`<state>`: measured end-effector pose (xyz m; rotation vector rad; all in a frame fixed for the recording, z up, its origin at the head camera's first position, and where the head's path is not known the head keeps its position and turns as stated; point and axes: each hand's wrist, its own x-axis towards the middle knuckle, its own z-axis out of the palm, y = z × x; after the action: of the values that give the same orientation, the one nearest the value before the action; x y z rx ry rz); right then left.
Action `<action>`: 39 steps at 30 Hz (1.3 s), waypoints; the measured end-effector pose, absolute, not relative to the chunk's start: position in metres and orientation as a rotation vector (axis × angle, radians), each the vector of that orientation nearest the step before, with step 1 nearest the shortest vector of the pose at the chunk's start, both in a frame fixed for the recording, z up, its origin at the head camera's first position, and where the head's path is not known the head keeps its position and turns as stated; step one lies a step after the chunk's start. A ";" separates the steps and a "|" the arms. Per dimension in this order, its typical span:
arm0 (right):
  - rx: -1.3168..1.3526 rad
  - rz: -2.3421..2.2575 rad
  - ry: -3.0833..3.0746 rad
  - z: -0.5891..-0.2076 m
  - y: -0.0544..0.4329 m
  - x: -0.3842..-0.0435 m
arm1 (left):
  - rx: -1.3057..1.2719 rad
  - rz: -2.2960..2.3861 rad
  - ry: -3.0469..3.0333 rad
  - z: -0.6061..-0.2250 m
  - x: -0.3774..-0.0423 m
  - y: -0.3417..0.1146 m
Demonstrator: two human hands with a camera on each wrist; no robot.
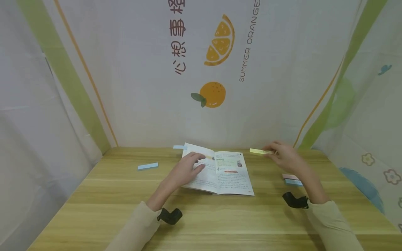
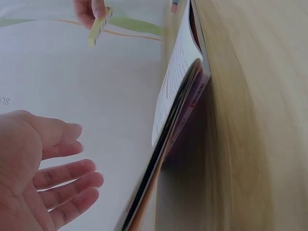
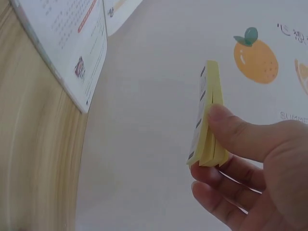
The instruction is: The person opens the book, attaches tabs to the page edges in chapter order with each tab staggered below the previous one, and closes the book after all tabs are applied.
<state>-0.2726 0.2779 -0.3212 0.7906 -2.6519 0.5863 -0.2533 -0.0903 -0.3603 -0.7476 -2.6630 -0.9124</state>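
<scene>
One yellow pad in right grip

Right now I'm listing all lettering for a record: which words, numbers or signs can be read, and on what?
"SUMMER ORANGE": white fabric backdrop with orange-fruit prints.
"心想事", plus one character cut off by the head view's top edge: same backdrop.
Open white-paged paper book: page print too small, edge lettering blurred.
Yellow block of paper strips: dark marks, no legible words.
</scene>
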 end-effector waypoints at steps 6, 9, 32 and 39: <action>0.806 0.600 -2.665 -0.318 0.263 -0.265 | -0.785 -0.907 -2.638 -0.356 -0.251 -0.087; 0.821 0.621 -2.677 -0.315 0.255 -0.260 | -0.829 -0.919 -2.603 -0.354 -0.251 -0.086; 1.184 0.595 -2.473 -0.322 0.202 -0.238 | -1.084 -1.045 -2.523 -0.343 -0.231 -0.062; 1.250 0.612 -2.425 -0.325 0.191 -0.235 | -1.129 -1.049 -2.422 -0.346 -0.230 -0.056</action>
<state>-0.2346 0.1910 -0.3246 1.2504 -2.4247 0.6121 -0.2305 -0.0564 -0.3462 -1.1287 -2.4217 -1.0487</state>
